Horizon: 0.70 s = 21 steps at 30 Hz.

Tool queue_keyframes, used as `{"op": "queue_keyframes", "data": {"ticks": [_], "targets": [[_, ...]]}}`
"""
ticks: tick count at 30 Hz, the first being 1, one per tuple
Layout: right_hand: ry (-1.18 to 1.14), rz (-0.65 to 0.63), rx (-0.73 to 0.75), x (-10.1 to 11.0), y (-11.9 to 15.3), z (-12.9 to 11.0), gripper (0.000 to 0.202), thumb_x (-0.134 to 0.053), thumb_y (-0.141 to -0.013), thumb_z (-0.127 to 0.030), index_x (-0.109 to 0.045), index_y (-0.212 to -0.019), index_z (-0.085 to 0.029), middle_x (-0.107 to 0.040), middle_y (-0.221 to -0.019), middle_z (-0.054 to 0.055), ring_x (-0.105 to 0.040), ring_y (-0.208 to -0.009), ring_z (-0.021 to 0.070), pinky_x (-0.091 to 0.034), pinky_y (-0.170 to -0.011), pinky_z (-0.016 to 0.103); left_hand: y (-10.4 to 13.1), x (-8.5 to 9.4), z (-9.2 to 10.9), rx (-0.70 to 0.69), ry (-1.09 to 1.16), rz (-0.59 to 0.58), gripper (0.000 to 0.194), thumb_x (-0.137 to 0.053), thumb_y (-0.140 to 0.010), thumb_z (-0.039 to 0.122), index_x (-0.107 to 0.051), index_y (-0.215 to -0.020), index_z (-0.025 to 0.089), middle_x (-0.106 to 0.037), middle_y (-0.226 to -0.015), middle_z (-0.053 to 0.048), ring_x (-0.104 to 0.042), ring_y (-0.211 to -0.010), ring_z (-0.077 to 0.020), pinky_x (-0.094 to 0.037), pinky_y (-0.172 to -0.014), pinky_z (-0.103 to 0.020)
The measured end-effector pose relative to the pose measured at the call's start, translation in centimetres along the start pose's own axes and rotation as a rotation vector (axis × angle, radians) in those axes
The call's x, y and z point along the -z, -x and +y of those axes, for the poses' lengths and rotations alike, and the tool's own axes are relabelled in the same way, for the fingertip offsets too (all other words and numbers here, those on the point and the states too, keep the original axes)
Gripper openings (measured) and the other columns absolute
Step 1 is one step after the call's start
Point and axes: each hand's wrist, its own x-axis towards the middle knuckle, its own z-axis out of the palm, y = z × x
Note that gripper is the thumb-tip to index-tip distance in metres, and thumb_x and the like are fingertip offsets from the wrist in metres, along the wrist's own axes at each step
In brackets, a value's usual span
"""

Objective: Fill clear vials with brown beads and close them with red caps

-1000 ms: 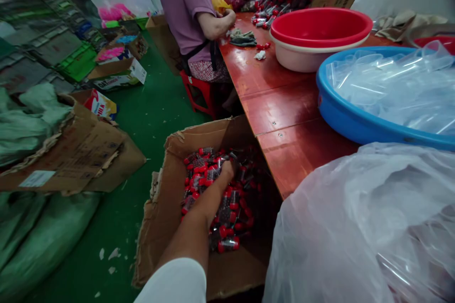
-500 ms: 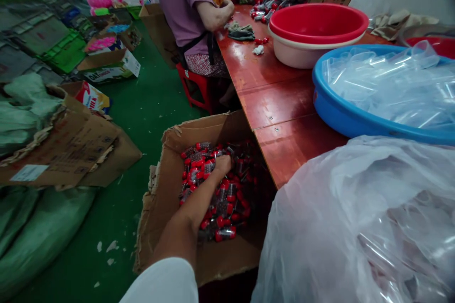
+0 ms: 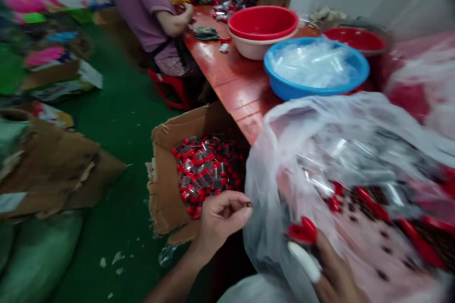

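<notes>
My left hand [image 3: 223, 215] is raised in front of the torn cardboard box [image 3: 159, 203]. Its thumb and forefinger pinch a tiny dark brown piece [image 3: 248, 204], too small to name. Lower right, at the edge of a clear plastic bag [image 3: 263, 170], my right hand [image 3: 332, 270] grips a small red plastic piece [image 3: 302, 231] with an opened-out top. Something white [image 3: 304, 261] covers its thumb. Inside the box lies a heap of small clear containers with red ends and dark contents [image 3: 202, 170]. Red parts, clear tubes [image 3: 394, 199] and small dark pieces lie by the bag.
On the red-brown table [image 3: 227, 87] stand a blue basin [image 3: 284, 90] of clear plastic pieces and a red basin [image 3: 263, 21] nested in a white one. A co-worker in purple [image 3: 138, 9] sits at the table's far side. Cardboard boxes [image 3: 57, 161] stand on the green floor.
My left hand has left the heap in the cardboard box and come up toward me. My right hand has come into view with the red piece. The view has swung right.
</notes>
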Motion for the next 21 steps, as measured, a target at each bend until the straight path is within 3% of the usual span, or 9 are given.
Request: {"op": "queue_keyframes", "data": {"ticks": [3,5,10,17,19,21], "targets": [[-0.177,-0.063,0.017,0.2,0.6,0.1,0.036,-0.059,-0.081,-0.032,-0.056,-0.117,-0.026,-0.065,-0.103,0.005,-0.061,-0.095,0.0232,-0.052,-0.081,0.033,1.8,-3.6,1.6,-0.135,-0.122,-0.279,0.014,-0.066,-0.073,0.026,-0.07,-0.084,0.018,-0.061,-0.06,0.001,-0.054,-0.053,-0.0091,-0.042,-0.053,-0.019],[-0.288,-0.062,0.025,0.7,1.1,-0.1,0.035,-0.057,-0.082,-0.029,-0.057,-0.116,-0.024,-0.065,-0.104,0.005,-0.061,-0.093,0.0213,-0.05,-0.081,0.031,2.5,-5.3,2.7,-0.238,-0.218,-0.372,0.015,-0.064,-0.075,0.026,-0.069,-0.086,0.017,-0.062,-0.062,0.001,-0.056,-0.055,-0.0094,-0.043,-0.056,-0.019],[-0.405,0.01,0.047,2.4,3.9,-0.3,0.027,-0.059,-0.081,-0.024,-0.061,-0.108,-0.024,-0.066,-0.096,0.002,-0.06,-0.085,0.0174,-0.048,-0.076,0.026,4.4,-7.4,4.7,-0.444,-0.46,-0.419,0.014,-0.058,-0.081,0.026,-0.065,-0.088,0.016,-0.062,-0.063,0.0,-0.057,-0.057,-0.0098,-0.042,-0.058,-0.02],[-0.651,0.103,0.039,4.5,7.6,2.0,0.026,-0.062,-0.08,-0.03,-0.062,-0.105,-0.023,-0.064,-0.1,0.003,-0.059,-0.09,0.0185,-0.048,-0.081,0.029,6.5,-9.7,6.8,-0.843,-0.708,-0.598,0.023,-0.047,-0.087,0.022,-0.065,-0.102,0.017,-0.063,-0.07,-0.004,-0.059,-0.066,-0.0126,-0.044,-0.062,-0.021],[-0.687,0.123,0.051,5.1,8.4,2.5,0.027,-0.063,-0.08,-0.03,-0.062,-0.106,-0.023,-0.064,-0.102,0.004,-0.059,-0.091,0.0187,-0.047,-0.082,0.03,6.9,-10.6,7.4,-0.869,-0.704,-0.66,0.027,-0.047,-0.088,0.021,-0.064,-0.108,0.017,-0.064,-0.072,-0.005,-0.059,-0.068,-0.0133,-0.045,-0.064,-0.022],[-0.725,0.163,0.059,5.6,9.1,2.8,0.034,-0.064,-0.079,-0.029,-0.059,-0.112,-0.025,-0.063,-0.107,0.004,-0.059,-0.095,0.0191,-0.047,-0.085,0.032,7.2,-11.6,8.0,-0.761,-0.599,-0.709,0.03,-0.046,-0.088,0.022,-0.061,-0.113,0.017,-0.066,-0.082,-0.007,-0.061,-0.075,-0.0144,-0.047,-0.07,-0.024]]}}
